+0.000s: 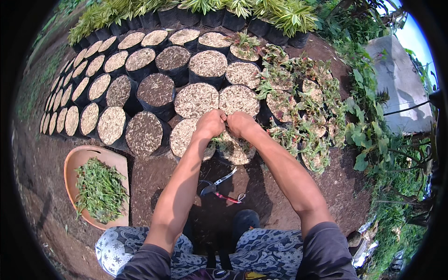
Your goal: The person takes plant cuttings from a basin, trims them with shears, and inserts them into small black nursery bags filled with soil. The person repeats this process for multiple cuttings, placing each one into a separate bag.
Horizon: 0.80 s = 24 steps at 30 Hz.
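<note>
My left hand (211, 123) and my right hand (240, 124) meet knuckle to knuckle, fingers curled in, over the near row of black planting bags. Whatever lies between the fingertips is hidden. Green leaves (221, 134) show just below them, above a bag of pale, chip-topped growing medium (239, 154). To its left stands another bag (182, 136) with the same pale top, partly covered by my left forearm. On the soil between my arms and my feet lies a pair of pruning shears (209, 189), with a red handle part toward me.
An orange scoop-shaped pan (115, 159) holds a heap of leafy cuttings (99, 190) at left. Bags with drooping leafy plants (313, 112) crowd the right. Several rows of filled bags (112, 126) extend left; potted striped-leaf plants (295, 19) line the back. Vines (362, 147) border the right side.
</note>
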{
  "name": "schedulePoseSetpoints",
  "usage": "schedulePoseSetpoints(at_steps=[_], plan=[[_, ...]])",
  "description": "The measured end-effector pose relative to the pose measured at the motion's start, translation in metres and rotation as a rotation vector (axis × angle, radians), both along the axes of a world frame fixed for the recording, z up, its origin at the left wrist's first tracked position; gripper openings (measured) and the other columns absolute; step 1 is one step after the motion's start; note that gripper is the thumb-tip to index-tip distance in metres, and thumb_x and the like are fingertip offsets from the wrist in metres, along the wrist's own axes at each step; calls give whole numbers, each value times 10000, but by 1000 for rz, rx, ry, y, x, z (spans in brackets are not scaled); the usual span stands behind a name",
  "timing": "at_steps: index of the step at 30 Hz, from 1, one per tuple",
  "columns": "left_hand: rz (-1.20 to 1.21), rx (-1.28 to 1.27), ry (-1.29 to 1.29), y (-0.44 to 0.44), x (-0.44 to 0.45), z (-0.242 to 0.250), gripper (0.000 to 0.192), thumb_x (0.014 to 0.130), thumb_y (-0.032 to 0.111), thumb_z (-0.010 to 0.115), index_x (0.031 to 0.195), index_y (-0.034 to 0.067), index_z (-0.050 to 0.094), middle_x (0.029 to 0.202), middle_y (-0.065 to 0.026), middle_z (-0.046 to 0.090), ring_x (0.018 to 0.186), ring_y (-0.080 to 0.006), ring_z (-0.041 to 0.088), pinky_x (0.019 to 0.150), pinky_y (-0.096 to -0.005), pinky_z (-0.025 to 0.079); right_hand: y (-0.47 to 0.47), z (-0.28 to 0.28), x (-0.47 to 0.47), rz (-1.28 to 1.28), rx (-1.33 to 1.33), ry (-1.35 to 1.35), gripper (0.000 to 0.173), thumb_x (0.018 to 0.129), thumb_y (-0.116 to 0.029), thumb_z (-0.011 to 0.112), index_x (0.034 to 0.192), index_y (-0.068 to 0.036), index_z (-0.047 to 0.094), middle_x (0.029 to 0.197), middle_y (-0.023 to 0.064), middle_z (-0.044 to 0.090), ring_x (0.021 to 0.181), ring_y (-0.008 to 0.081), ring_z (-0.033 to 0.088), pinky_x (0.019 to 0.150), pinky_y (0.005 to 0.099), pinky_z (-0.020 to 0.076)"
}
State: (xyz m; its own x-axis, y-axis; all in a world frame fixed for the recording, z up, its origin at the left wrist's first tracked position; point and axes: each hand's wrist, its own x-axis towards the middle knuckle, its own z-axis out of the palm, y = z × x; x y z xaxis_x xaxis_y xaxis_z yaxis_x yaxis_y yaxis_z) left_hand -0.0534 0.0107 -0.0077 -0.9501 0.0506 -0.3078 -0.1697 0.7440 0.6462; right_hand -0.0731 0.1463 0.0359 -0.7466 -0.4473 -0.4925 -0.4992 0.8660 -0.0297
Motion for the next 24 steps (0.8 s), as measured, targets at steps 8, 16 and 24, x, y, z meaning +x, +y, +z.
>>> schedulePoseSetpoints(at_steps=[8,16,24], plan=[[29,62,77,-2,20,-1,159,841,89,628,953,80,741,937,-180,734,905,-340,707,815,-437,541,4,-2,3,102,-136,94,155,801,-76,644,879,-11,762,921,232,736,890,368,732,800,451,593],[21,54,58,-6,31,5,242,811,61,596,955,87,789,984,-189,747,949,-363,712,878,-445,550,10,-10,-11,154,-110,12,205,857,-130,608,911,-18,770,1007,221,738,932,365,730,824,445,589],[-70,-122,-1,3,34,16,338,845,111,528,1064,139,785,1313,-169,651,1209,-356,590,1045,-482,448,6,2,3,53,-111,81,183,826,-161,670,905,-31,772,991,226,736,949,372,723,823,454,581]])
